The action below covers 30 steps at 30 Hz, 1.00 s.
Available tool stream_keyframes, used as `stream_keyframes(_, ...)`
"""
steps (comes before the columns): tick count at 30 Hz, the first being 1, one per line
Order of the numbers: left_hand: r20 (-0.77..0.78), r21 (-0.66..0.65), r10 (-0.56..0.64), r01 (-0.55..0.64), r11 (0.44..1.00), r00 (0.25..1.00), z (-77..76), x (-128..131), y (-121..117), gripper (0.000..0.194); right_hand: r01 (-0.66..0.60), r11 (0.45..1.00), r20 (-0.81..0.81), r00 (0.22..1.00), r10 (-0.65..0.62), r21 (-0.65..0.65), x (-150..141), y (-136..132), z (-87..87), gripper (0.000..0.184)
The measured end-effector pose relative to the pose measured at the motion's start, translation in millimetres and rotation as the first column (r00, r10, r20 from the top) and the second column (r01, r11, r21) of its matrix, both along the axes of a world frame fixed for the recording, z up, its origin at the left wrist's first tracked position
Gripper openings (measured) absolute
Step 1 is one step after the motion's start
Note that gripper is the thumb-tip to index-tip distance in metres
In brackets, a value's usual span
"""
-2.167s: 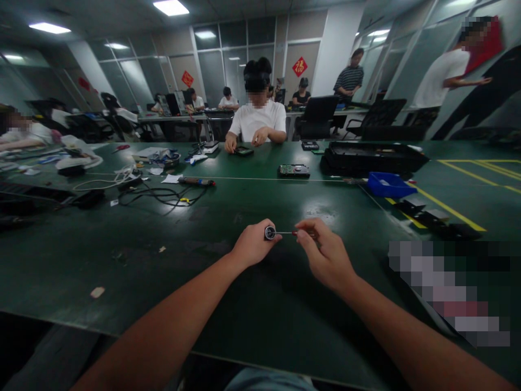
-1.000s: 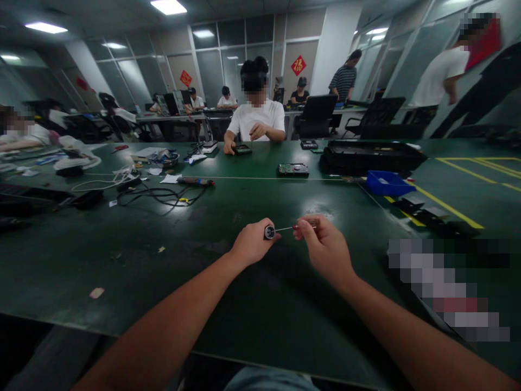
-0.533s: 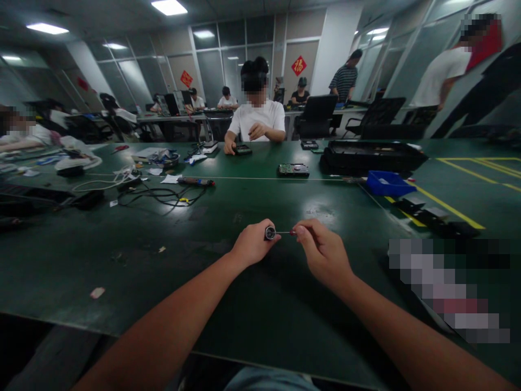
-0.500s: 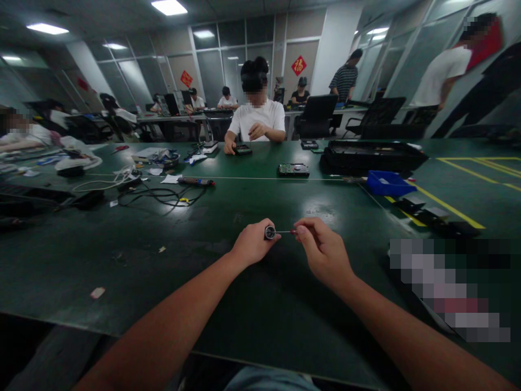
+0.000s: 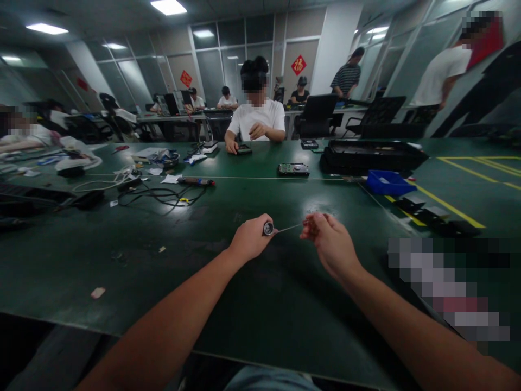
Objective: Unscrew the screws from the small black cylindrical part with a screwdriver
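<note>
My left hand (image 5: pixel 251 239) is closed around a dark cylinder (image 5: pixel 267 228) whose round, silver-rimmed end faces me; most of its body is hidden in the fist. To the right, my right hand (image 5: pixel 330 239) is closed on a small screwdriver, its reddish handle largely covered by the fingers. The screwdriver's thin metal shaft (image 5: pixel 290 228) points left, with its tip close to my left fingers under the cylinder's rim. Whether the tip touches the cylinder I cannot tell. Both hands are above the green table (image 5: pixel 252 304).
A hard drive (image 5: pixel 293 169) lies ahead, near a black tray (image 5: pixel 372 155) and a blue bin (image 5: pixel 389 183). Black cables (image 5: pixel 163 196) and a pen-shaped tool (image 5: pixel 196 182) lie left. A person (image 5: pixel 256 117) sits opposite, hands at a dark device.
My right hand has shifted slightly right and turned, its fingers now bunched over the screwdriver handle. The shaft has gone from level to slanting up rightward. My left hand has barely moved.
</note>
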State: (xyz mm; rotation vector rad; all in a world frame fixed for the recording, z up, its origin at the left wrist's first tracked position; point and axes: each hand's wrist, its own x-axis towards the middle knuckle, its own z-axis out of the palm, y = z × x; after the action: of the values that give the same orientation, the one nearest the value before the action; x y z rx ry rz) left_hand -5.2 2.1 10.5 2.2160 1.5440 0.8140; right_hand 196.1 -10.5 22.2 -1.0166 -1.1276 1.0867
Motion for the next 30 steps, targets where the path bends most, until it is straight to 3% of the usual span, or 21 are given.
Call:
stream_keyframes(3, 0.004, -0.04, 0.022, -0.022, 0.999, 1.0, -2.6, 0.0, 0.9, 0.017, 0.043, 0.998, 0.045, 0.998, -0.045, 0.052, 0.5, 0.5, -0.8, 0.029)
stream_keyframes(12, 0.063, -0.062, 0.012, -0.008, 0.998, 0.998, -3.5, 4.0, -2.1, 0.019, -0.011, 0.975, 0.379, 0.922, -0.075, 0.22, -6.3, -18.8, 12.0, 0.029)
stream_keyframes(18, 0.1, -0.053, 0.008, -0.002, 0.999, 0.995, -4.6, 3.2, -3.0, 0.019, -0.016, 0.967, 0.465, 0.879, -0.107, 0.254, -4.5, -21.6, 11.7, 0.027)
stream_keyframes(24, 0.087, -0.072, -0.004, 0.01, 0.997, 0.996, -3.8, 3.5, -4.1, 0.019, -0.043, 0.945, 0.681, 0.704, -0.202, 0.325, -3.0, -27.5, 17.2, 0.026)
stream_keyframes(30, 0.06, -0.083, -0.002, 0.007, 0.997, 0.998, -3.5, 3.9, -4.0, 0.019, -0.144, 0.929, 0.662, 0.738, -0.127, 0.34, -4.6, -31.0, 18.0, 0.022)
